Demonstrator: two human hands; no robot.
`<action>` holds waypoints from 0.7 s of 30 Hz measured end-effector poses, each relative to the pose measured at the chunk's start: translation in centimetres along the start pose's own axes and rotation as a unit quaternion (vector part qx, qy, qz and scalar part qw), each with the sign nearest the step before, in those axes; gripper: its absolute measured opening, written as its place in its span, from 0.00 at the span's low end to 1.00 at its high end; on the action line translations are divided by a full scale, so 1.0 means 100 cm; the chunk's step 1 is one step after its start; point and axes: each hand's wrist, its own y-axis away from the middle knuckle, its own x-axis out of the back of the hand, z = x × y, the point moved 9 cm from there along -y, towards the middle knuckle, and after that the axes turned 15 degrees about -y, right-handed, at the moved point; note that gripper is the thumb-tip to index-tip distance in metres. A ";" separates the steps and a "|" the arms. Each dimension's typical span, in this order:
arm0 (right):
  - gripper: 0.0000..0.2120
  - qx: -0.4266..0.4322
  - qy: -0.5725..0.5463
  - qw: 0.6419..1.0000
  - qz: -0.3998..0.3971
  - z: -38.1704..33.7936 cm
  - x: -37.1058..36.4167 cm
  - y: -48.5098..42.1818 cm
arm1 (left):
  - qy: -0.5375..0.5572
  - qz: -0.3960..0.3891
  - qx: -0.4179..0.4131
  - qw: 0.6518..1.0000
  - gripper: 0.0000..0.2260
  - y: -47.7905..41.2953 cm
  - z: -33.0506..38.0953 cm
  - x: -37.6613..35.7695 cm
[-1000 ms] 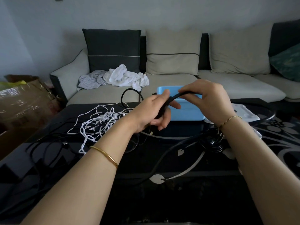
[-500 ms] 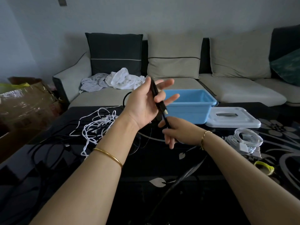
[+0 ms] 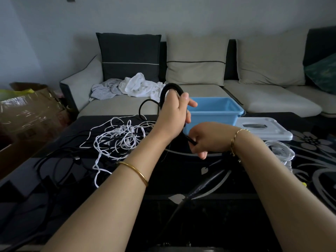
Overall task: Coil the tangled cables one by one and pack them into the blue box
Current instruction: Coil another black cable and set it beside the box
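My left hand [image 3: 173, 116] is raised over the black table and grips a thick black cable [image 3: 168, 88] that loops over the top of its fingers. Just below it, my right hand [image 3: 205, 138] pinches the same cable where it leaves the loop. The rest of this cable hangs down toward the table's near edge. Behind both hands stands the open blue box [image 3: 218, 110]; what is inside it is hidden. A tangle of white cable [image 3: 118, 137] lies left of my hands, with thin black cables [image 3: 60, 162] further left.
The box's pale lid [image 3: 261, 128] lies right of the blue box. A coiled white cable [image 3: 280, 151] sits at the right of the glossy black table [image 3: 209, 179]. A sofa with cushions and crumpled clothes [image 3: 134, 86] stands behind. A cardboard box [image 3: 27, 110] is at the left.
My left hand has closed round the black cable, which now arcs in a loop over its fingers. My right hand stays low, pulling the cable under the left hand.
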 end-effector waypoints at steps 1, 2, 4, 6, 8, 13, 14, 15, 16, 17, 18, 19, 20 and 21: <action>0.04 -0.019 0.017 1.000 -0.007 0.004 0.001 0.001 | -0.024 0.004 -0.009 1.000 0.08 0.000 0.002 0.001; 0.03 -0.037 0.039 0.998 -0.016 0.008 0.001 0.003 | -0.051 0.004 -0.016 0.999 0.08 0.001 0.001 0.001; 0.03 -0.070 0.094 0.993 -0.005 0.013 0.005 0.006 | -0.117 -0.013 -0.018 0.993 0.08 0.002 -0.005 -0.004; 0.05 -0.082 0.132 0.986 0.069 0.011 0.017 0.007 | -0.192 -0.030 -0.003 0.981 0.09 0.002 -0.013 -0.009; 0.08 -0.084 0.159 0.967 0.180 0.002 0.036 0.014 | -0.260 -0.049 0.019 0.964 0.12 0.002 -0.016 -0.011; 0.14 -0.042 0.261 0.911 0.317 -0.017 0.060 0.027 | -0.480 -0.100 -0.015 0.871 0.15 0.003 -0.012 -0.023; 0.14 -0.026 0.276 0.901 0.333 -0.020 0.061 0.029 | -0.501 -0.126 -0.015 0.856 0.15 0.003 -0.015 -0.026; 0.14 -0.005 0.298 0.886 0.355 -0.023 0.063 0.031 | -0.503 -0.155 -0.011 0.850 0.14 0.004 -0.018 -0.028; 0.13 0.026 0.324 0.863 0.387 -0.027 0.066 0.033 | -0.504 -0.184 -0.009 0.844 0.12 0.005 -0.022 -0.030; 0.13 0.063 0.341 0.836 0.426 -0.027 0.070 0.034 | -0.476 -0.208 0.002 0.855 0.11 0.006 -0.025 -0.028; 0.12 0.103 0.340 0.809 0.468 -0.025 0.075 0.038 | -0.417 -0.237 0.019 0.877 0.12 0.009 -0.028 -0.027; 0.11 0.141 0.334 0.788 0.498 -0.020 0.078 0.041 | -0.319 -0.262 0.049 0.909 0.14 0.014 -0.029 -0.026; 0.09 0.172 0.325 0.775 0.515 -0.014 0.078 0.042 | -0.225 -0.289 0.076 0.927 0.15 0.020 -0.030 -0.026; 0.07 0.197 0.319 0.767 0.521 -0.007 0.076 0.039 | -0.147 -0.319 0.105 0.930 0.15 0.027 -0.030 -0.028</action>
